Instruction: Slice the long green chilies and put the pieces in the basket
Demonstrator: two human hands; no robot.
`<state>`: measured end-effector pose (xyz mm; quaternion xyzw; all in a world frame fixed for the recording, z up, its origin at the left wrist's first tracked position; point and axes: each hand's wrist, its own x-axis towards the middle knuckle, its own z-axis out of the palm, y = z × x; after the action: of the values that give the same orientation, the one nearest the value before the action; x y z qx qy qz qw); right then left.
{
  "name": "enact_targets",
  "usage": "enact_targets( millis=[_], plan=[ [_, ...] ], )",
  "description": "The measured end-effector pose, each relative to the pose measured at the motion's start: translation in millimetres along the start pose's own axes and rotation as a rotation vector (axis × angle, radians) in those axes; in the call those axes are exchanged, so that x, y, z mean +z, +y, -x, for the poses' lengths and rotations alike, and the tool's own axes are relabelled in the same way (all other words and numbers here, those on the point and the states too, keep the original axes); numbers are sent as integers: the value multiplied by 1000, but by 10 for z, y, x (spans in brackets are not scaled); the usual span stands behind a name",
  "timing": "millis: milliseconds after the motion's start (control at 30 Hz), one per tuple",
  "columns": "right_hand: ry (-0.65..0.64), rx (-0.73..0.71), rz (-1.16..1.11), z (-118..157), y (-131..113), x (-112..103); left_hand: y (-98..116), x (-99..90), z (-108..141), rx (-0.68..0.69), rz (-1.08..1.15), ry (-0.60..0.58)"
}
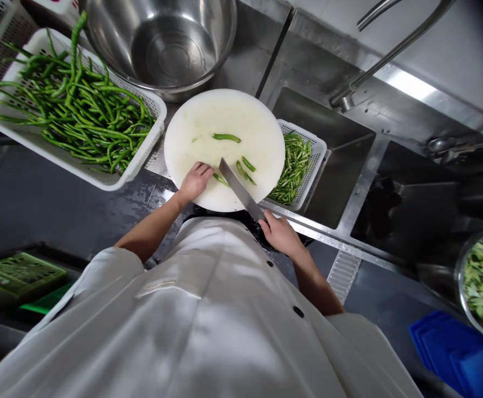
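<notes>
Steel knife [242, 193] slants over the white cutting board [200, 116], tip pointing up-left, clasped in the fingers of the right hand [281, 235]. On the board, the left hand [197, 181] pinches a green pepper piece [220, 179], its long axis slanting down-right toward the blade.

Peppers [88, 113] are showing green; knife [241, 190] is gleaming grey; cutting board [208, 116] is showing white, faintly green-smudged; basket [140, 153] is showing white, hole-patterned; jacket [225, 331] is showing white.
</notes>
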<state>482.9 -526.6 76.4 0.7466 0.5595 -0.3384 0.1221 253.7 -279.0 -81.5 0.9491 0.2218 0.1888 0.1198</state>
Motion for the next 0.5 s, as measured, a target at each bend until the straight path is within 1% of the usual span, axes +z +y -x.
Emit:
enact_targets(
  millis=[100,200,300,367,500],
  plan=[
    [-39,-10,17,47,-32,-39,2,8,-3,-26,-25,36],
    [-43,-27,-8,58,-25,-66,-4,11,-3,-38,-11,50],
    [-19,-43,-56,15,-16,-107,-6,9,-1,-12,14,45],
    [-17,-72,-85,-34,-13,-151,-1,6,3,-7,14,66],
    [-33,-123,-94,-113,38,-292,15,4,17,-22,20,88]
  ],
)
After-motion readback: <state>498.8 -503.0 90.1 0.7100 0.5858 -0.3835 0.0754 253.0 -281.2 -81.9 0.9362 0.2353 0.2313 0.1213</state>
